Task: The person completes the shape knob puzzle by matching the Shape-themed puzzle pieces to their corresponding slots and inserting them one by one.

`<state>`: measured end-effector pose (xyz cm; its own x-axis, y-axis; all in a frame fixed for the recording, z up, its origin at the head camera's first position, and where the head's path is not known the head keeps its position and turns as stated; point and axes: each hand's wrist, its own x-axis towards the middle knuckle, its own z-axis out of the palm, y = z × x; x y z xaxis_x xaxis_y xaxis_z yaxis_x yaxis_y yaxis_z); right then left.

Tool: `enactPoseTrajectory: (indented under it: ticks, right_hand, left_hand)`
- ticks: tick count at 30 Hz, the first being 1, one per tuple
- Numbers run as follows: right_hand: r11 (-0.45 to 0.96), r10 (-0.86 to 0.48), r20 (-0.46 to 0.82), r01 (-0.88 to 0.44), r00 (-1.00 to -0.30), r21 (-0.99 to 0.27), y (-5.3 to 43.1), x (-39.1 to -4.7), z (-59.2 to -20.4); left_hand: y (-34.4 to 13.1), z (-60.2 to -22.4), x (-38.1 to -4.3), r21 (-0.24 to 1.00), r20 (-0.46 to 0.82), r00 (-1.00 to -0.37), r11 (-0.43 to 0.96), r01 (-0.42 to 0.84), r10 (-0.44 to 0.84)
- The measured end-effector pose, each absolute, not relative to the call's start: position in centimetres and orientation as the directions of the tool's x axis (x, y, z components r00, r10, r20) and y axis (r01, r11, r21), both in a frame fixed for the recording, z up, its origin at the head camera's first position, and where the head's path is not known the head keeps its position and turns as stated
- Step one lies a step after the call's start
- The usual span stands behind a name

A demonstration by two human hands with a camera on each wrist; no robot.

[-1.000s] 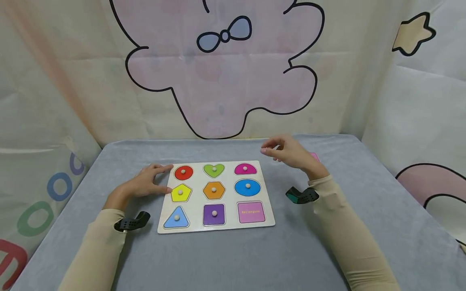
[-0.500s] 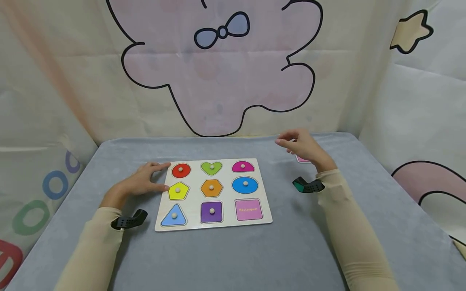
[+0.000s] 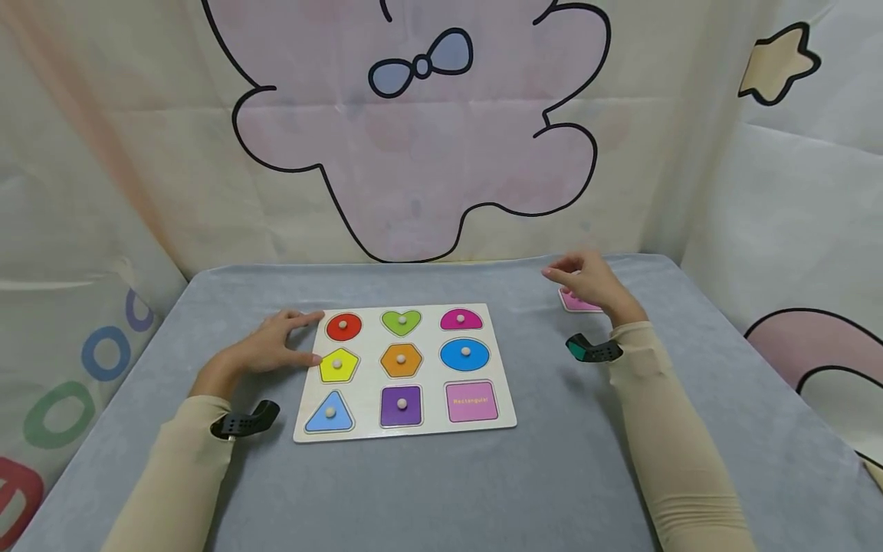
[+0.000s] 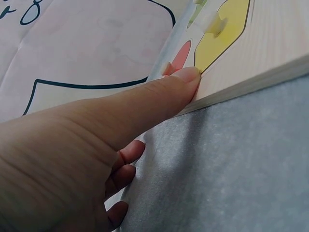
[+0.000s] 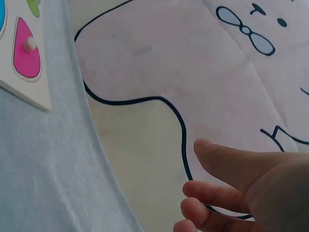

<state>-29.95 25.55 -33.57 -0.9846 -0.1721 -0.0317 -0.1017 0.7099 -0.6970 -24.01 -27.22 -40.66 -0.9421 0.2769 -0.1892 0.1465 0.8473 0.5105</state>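
A white wooden knob puzzle board lies on the table, with knobbed pieces in its slots. Among them are a purple square, a blue oval and a yellow pentagon. The front-right slot shows a pink base printed "Rectangular". My left hand rests on the board's left edge, thumb beside the yellow piece in the left wrist view. Fingers loosely bent and holding nothing, my right hand hovers over a pink piece at the back right, partly hiding it.
Grey cloth covers the table. Behind it hangs a curtain with a large pink cartoon figure, and printed side curtains stand left and right. Each wrist wears a black strap.
My right hand has moved right, away from the board's back corner, and more of the pink piece shows beneath it. The left hand has stayed on the board's edge.
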Motion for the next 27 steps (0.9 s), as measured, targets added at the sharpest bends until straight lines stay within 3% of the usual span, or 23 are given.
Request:
enactPoseTrajectory:
  ticks: [11, 21, 27]
  right_hand:
    - [0.714, -0.057, -0.129, 0.049, -0.990, -0.698, 27.4, -30.7, -34.8]
    - [0.744, 0.084, -0.071, 0.110, -0.994, -0.660, 29.2, -31.1, -36.5]
    - [0.776, 0.077, -0.107, 0.127, -0.991, -0.618, 30.1, -31.4, -37.9]
  left_hand:
    - [-27.1, -40.4, -24.1, 0.511, -0.197, -0.942, 0.848, 0.139, 0.273]
    - [-27.1, -40.4, -23.8, 0.514, -0.186, -0.942, 0.845, 0.148, 0.279]
    - [-27.0, -40.4, -23.8, 0.514, -0.202, -0.940, 0.847, 0.137, 0.275]
